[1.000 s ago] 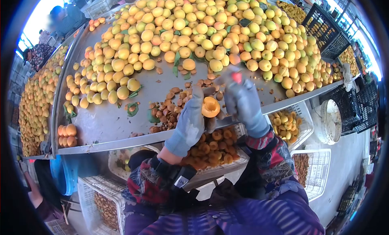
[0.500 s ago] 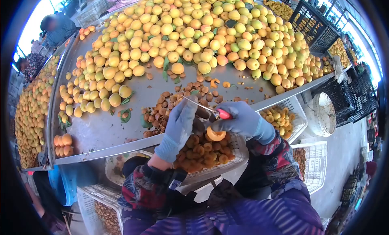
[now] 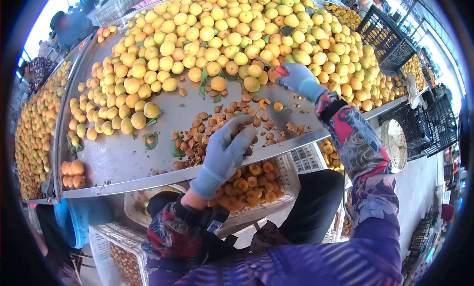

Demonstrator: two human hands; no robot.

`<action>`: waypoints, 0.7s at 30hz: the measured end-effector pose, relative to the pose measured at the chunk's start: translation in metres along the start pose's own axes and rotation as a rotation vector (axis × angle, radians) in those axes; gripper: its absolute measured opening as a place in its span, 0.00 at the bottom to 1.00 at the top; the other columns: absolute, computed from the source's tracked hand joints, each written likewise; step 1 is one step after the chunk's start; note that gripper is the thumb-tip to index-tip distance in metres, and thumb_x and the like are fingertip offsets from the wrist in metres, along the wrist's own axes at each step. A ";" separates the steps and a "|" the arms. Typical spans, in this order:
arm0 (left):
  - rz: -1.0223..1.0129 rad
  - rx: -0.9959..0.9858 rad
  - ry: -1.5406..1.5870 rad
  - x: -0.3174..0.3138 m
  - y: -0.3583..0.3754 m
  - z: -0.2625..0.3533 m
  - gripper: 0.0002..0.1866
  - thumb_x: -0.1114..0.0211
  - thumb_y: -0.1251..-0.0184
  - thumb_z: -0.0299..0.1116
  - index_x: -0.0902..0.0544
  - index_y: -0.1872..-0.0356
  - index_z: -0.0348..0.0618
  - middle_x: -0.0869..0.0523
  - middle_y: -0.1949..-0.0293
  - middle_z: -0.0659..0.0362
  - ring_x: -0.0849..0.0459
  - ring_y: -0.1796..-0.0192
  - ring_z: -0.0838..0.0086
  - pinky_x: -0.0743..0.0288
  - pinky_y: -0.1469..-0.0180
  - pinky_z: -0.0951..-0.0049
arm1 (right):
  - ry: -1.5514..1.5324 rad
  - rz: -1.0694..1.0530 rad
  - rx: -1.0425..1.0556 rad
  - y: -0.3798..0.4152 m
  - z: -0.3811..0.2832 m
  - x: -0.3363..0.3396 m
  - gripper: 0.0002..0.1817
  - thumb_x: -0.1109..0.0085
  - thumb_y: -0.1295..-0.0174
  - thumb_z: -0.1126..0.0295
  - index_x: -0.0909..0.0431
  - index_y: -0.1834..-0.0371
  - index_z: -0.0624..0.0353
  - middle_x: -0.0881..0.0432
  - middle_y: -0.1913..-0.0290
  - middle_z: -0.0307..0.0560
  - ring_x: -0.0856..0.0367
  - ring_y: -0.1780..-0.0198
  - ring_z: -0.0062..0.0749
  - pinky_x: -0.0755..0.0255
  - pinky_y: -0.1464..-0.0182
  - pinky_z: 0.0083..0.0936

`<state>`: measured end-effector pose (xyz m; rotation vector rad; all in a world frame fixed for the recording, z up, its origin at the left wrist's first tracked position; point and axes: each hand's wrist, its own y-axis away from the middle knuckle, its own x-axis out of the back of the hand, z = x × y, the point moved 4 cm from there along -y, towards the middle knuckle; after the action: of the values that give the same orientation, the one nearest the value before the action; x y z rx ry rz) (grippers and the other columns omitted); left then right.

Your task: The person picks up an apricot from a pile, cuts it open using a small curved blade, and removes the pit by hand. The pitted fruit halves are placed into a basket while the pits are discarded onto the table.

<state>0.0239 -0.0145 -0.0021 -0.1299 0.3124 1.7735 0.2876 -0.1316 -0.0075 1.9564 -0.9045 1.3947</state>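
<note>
My right hand [image 3: 300, 79], in a grey glove, is stretched to the front of the heap of apricots [image 3: 217, 34]. Its fingers are closed on a red-handled knife [image 3: 281, 71], whose thin blade points at the fruit. Over the table's near edge is my gloved left hand [image 3: 227, 148], thumb and fingers apart and holding nothing visible. Just beyond it lies a pile of brown apricot pits [image 3: 197, 133]. Below this hand, a white crate [image 3: 292, 187] holds halved apricots [image 3: 254, 182].
The metal table [image 3: 118, 160] has a raised front rim. A short stack of orange fruit [image 3: 73, 175] stands at its left corner. White bucket [image 3: 394, 145] and black crates [image 3: 437, 120] are at the right. Another crate [image 3: 106, 256] of pits stands lower left. People work in the background.
My right hand has moved away from the left, up and right to the apricot heap, taking the knife along. The cut apricot under it is gone from view. My left hand's fingers have spread.
</note>
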 end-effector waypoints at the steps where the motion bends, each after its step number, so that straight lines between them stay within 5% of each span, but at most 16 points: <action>1: -0.010 -0.011 0.014 -0.001 0.000 0.000 0.20 0.43 0.29 0.38 0.26 0.44 0.36 0.22 0.68 0.64 0.27 0.72 0.86 0.32 0.69 0.85 | 0.000 -0.001 0.000 -0.005 0.000 -0.001 0.21 0.38 0.46 0.54 0.25 0.57 0.57 0.18 0.59 0.51 0.19 0.55 0.46 0.26 0.56 0.38; 8: -0.038 -0.063 -0.022 0.001 0.000 0.002 0.19 0.44 0.30 0.38 0.25 0.43 0.37 0.18 0.64 0.61 0.23 0.68 0.84 0.27 0.65 0.84 | 0.214 -0.018 -0.151 -0.013 0.000 -0.015 0.21 0.40 0.46 0.55 0.27 0.52 0.52 0.17 0.56 0.46 0.20 0.50 0.45 0.27 0.52 0.40; 11: -0.032 -0.065 -0.060 0.003 0.000 0.002 0.18 0.43 0.30 0.37 0.24 0.44 0.38 0.18 0.62 0.61 0.23 0.66 0.84 0.27 0.63 0.84 | -0.007 -0.025 -0.148 -0.007 0.013 -0.008 0.23 0.40 0.45 0.53 0.27 0.53 0.56 0.16 0.61 0.45 0.17 0.61 0.38 0.25 0.63 0.35; 13: 0.012 -0.125 -0.082 0.004 0.000 0.009 0.15 0.44 0.29 0.31 0.24 0.46 0.35 0.20 0.66 0.64 0.26 0.68 0.87 0.31 0.66 0.85 | -0.679 -0.124 -0.194 0.015 0.006 0.007 0.24 0.41 0.43 0.48 0.24 0.61 0.61 0.18 0.71 0.46 0.22 0.78 0.28 0.30 0.78 0.26; 16: 0.009 -0.236 0.040 0.012 -0.005 0.009 0.15 0.44 0.30 0.28 0.25 0.45 0.34 0.18 0.64 0.63 0.25 0.66 0.87 0.30 0.65 0.85 | -0.909 -0.250 -0.026 0.056 -0.027 0.022 0.26 0.44 0.40 0.46 0.22 0.68 0.64 0.20 0.78 0.45 0.34 0.88 0.19 0.40 0.86 0.19; 21: 0.015 -0.425 0.039 0.014 -0.006 0.024 0.26 0.38 0.36 0.25 0.31 0.37 0.36 0.24 0.46 0.59 0.25 0.51 0.81 0.30 0.48 0.77 | -1.154 -0.406 0.041 0.106 -0.091 0.006 0.23 0.45 0.37 0.50 0.20 0.63 0.63 0.17 0.77 0.49 0.37 0.89 0.19 0.42 0.86 0.17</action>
<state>0.0284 0.0067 0.0161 -0.4662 -0.0402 1.8331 0.1536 -0.1273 0.0319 2.7546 -0.8129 -0.0487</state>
